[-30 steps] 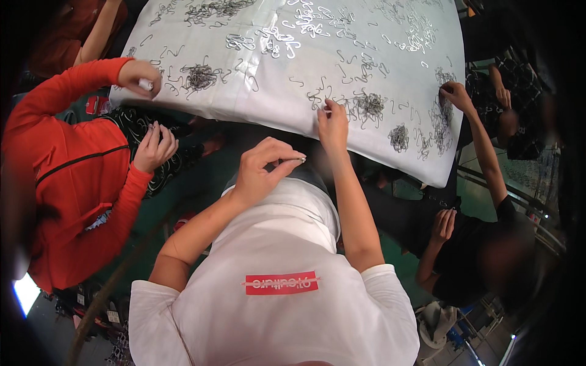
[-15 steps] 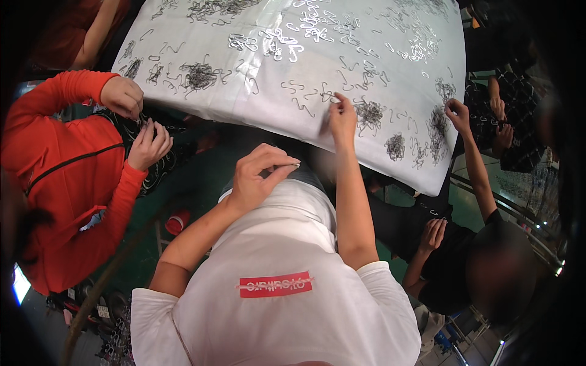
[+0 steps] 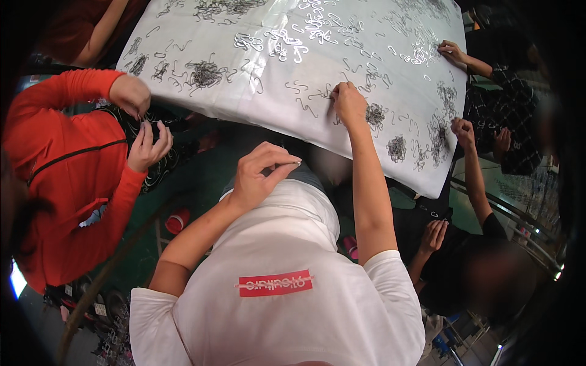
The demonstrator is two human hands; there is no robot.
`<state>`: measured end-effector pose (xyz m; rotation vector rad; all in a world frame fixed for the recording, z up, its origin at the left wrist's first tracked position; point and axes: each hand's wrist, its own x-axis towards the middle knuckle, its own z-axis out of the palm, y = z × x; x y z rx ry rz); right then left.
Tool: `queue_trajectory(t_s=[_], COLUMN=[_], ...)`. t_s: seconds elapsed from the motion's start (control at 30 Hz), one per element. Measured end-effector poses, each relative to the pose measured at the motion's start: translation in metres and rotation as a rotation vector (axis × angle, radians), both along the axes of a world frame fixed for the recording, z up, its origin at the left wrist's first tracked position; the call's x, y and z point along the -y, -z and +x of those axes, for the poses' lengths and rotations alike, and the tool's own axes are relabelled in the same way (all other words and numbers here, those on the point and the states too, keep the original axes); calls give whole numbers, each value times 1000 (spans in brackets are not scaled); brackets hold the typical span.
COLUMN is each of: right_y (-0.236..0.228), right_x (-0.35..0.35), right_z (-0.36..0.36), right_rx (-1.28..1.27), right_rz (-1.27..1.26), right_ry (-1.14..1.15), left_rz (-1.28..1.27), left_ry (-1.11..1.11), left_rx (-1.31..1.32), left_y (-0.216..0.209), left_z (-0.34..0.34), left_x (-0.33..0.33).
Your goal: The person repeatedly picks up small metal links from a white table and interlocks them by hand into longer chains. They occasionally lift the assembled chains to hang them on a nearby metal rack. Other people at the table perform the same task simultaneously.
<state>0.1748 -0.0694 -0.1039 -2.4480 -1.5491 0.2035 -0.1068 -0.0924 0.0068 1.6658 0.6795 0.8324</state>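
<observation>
My left hand is held in front of my waist, thumb and forefinger pinched on a small shiny metal piece; only its tip shows. My right hand reaches over the white-covered table with its fingertips closed together at the surface. Beside those fingertips lie some loose S-shaped metal hooks. Whatever the right fingers hold is hidden. Just right of that hand sits a dark pile of hooks.
More hook piles cover the table, one at the left and shiny ones farther back. A person in an orange top works at my left. At the right, a co-worker's hand and another hand are at the table edge.
My right hand has shifted slightly right and farther over the table, its fingers now bent down. My left hand stays nearly still. At the far right, another person's hand has come onto the table.
</observation>
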Motion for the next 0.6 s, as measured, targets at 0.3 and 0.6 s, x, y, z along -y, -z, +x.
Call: queue_trajectory(t_s=[0.3, 0.6], right_y=[-78, -139], right_x=[61, 127], right_z=[-54, -146], right_rx=[-1563, -1697], right_rz=[296, 491], right_ry=[325, 312], left_rz=[55, 177], left_ry=[-32, -13], left_rx=[19, 86], left_y=[4, 3], left_z=[2, 5], left_x=[2, 1])
